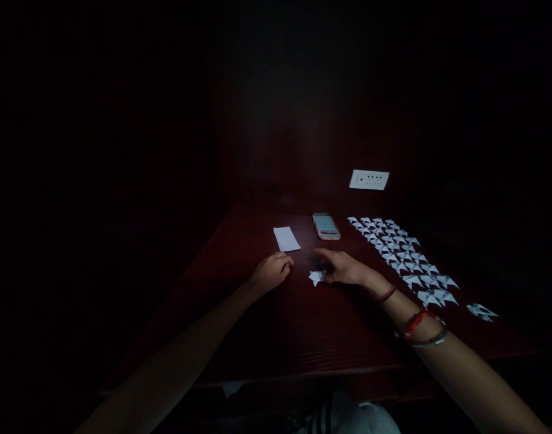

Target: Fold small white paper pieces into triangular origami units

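A small white folded-paper figure (317, 277) with pointed corners lies on the dark red table in front of me. My right hand (343, 266) is over the table just right of it, the thumb at the figure's edge and the index finger stretched out above it, apart from the thumb. To the left, my left hand (272, 271) rests on the table with its fingers curled in; nothing shows in them. Just beyond that hand is a stack of white paper sheets (287, 239).
Several white folded-paper figures (393, 250) lie in rows on the right. Nearer me is a greenish folded piece (482, 311). A phone (325, 226) lies at the back, below a wall socket (369, 179). The table's front edge (303, 378) runs before me. Surroundings are dark.
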